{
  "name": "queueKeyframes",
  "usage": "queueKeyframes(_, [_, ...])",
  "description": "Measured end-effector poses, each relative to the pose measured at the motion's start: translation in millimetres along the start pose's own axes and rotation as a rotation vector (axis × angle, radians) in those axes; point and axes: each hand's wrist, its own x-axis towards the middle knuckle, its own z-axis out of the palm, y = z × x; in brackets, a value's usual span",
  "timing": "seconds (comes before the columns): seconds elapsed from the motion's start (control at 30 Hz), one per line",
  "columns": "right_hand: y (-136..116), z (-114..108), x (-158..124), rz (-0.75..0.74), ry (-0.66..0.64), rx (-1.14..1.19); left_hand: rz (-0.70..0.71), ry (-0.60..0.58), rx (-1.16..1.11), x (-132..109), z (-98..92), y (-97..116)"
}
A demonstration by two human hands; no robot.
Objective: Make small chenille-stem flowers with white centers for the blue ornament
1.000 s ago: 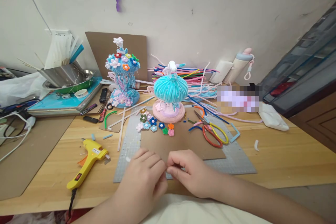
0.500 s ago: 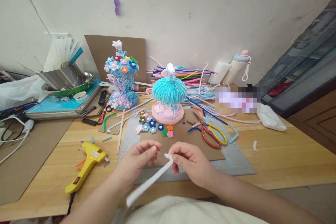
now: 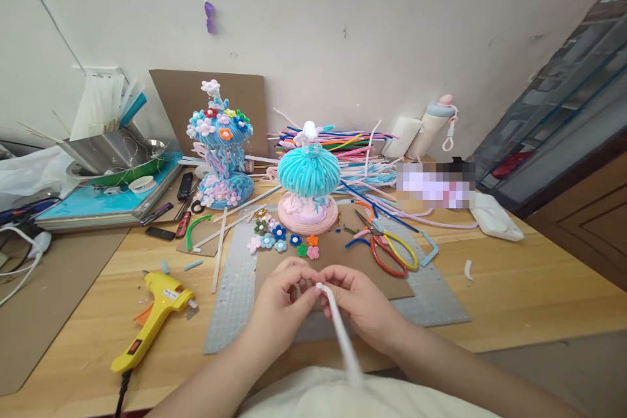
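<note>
My left hand (image 3: 280, 300) and my right hand (image 3: 361, 300) meet over the brown card (image 3: 386, 274) at the table's near edge. Both pinch the top end of a white pipe cleaner (image 3: 341, 333), which hangs down toward my lap. Just beyond my fingers lie several small pipe-cleaner flowers (image 3: 281, 241). Behind them stands a turquoise dome ornament on a pink base (image 3: 307, 179).
Yellow glue gun (image 3: 151, 310) lies at the left. Red and yellow scissors (image 3: 392, 251) rest on the right of the grey cutting mat (image 3: 230, 300). A blue flowered ornament (image 3: 219, 147), a heap of coloured pipe cleaners (image 3: 353, 147) and a metal bowl (image 3: 115, 153) stand farther back.
My hands lifted from the card with the white pipe cleaner. Its free end swung from lower left to hanging straight down, and my left fingers closed on its top end.
</note>
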Motion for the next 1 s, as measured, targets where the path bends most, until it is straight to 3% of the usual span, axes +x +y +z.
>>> queueKeyframes(0.1, [-2,-7,-1,0.003,0.021,-0.05,-0.024,-0.058,0.035,10,5.0,4])
queueKeyframes(0.17, [-9,-20,-2,-0.053,0.068,-0.232,-0.065,-0.097,-0.05,17,8.0,4])
queueKeyframes(0.2, [-13,-29,-2,-0.099,0.123,-0.384,-0.088,-0.108,-0.111,21,9.4,3])
queueKeyframes(0.3, [-27,-69,-4,-0.335,0.479,-0.971,-0.151,-0.109,-0.297,31,12.8,-4])
queueKeyframes(0.33, [-31,-84,-4,-0.361,0.544,-1.141,-0.175,-0.107,-0.353,34,13.4,-6])
queueKeyframes(0.4, [-36,-111,-4,-0.286,0.614,-1.364,-0.229,-0.108,-0.449,36,13.5,-9])
queueKeyframes(0.5, [-37,-137,-2,-0.079,0.568,-1.436,-0.307,-0.107,-0.549,35,10.9,-12])
queueKeyframes(0.73, [-57,-162,2,0.066,0.471,-1.184,-0.389,-0.125,-0.578,32,2.6,-16])
queueKeyframes(0.83, [-72,-158,-8,0.091,0.47,-0.608,-0.409,-0.132,-0.578,33,1.4,-19])
queueKeyframes(0.9, [-77,-147,-18,0.028,0.42,-0.198,-0.426,-0.138,-0.59,32,1.1,-20])
queueKeyframes(1.0, [-73,-125,-35,-0.042,0.313,0.135,-0.431,-0.133,-0.594,31,1.6,-21])
